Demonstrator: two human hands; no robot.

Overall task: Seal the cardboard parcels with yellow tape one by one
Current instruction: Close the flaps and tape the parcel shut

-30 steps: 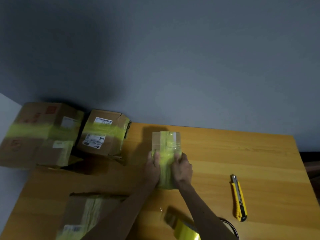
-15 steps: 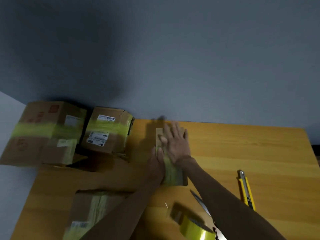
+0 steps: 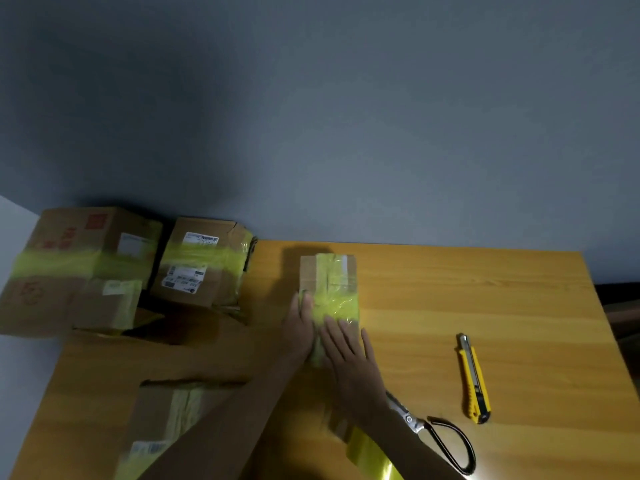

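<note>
A small cardboard parcel lies at the middle of the wooden table, with a strip of yellow tape running along its top. My left hand holds the parcel's left side, thumb on the tape. My right hand lies flat with straight fingers on the taped near end. The yellow tape roll sits at the near edge, partly hidden under my right forearm.
Two taped boxes stand at the back left, a large one and a smaller one. Another taped box lies at the near left. Scissors and a yellow utility knife lie to the right.
My right hand slid from the parcel's far end back to its near end, flat along the tape. The left hand stayed at the parcel's left side.
</note>
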